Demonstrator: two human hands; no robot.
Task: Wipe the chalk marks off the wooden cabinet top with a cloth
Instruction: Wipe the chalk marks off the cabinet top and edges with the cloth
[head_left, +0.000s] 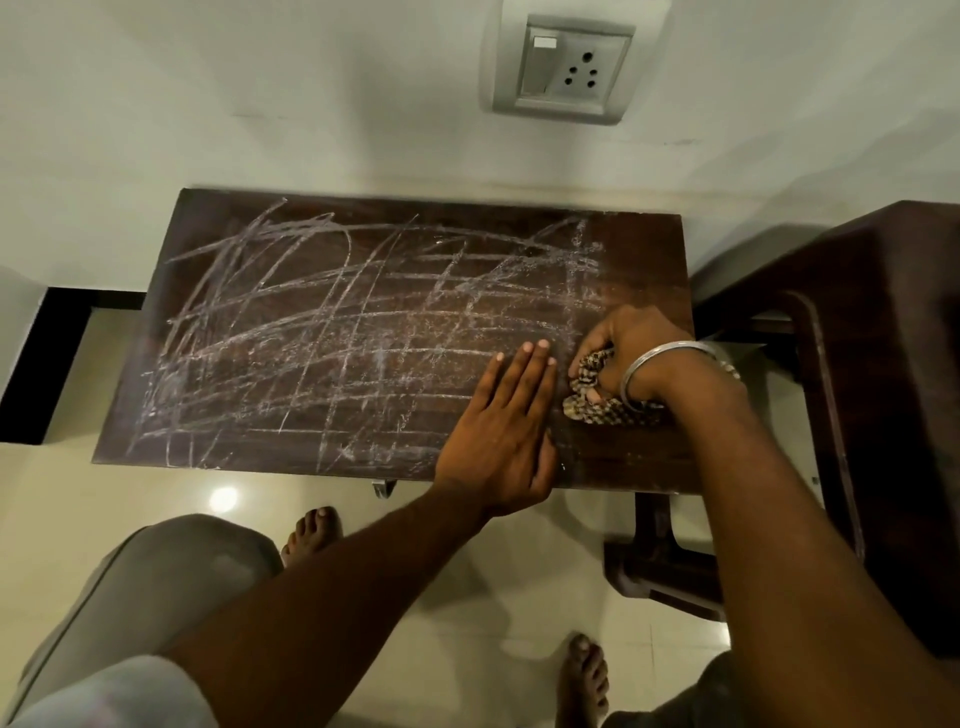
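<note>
The dark wooden cabinet top (644, 249) is covered with white chalk marks (332, 332), scribbled lines crossing most of its surface. A bunched checkered cloth (597, 405) lies on the right front part of the top. My right hand (636, 348), with a metal bangle on the wrist, is curled over the cloth and grips it. My left hand (506, 431) lies flat on the wood just left of the cloth, fingers straight and held together, holding nothing.
A white wall with a switch and socket plate (563, 67) rises behind the cabinet. Dark wooden furniture (883, 364) stands close on the right. Below is a glossy tiled floor (156, 488) with my bare feet and knees.
</note>
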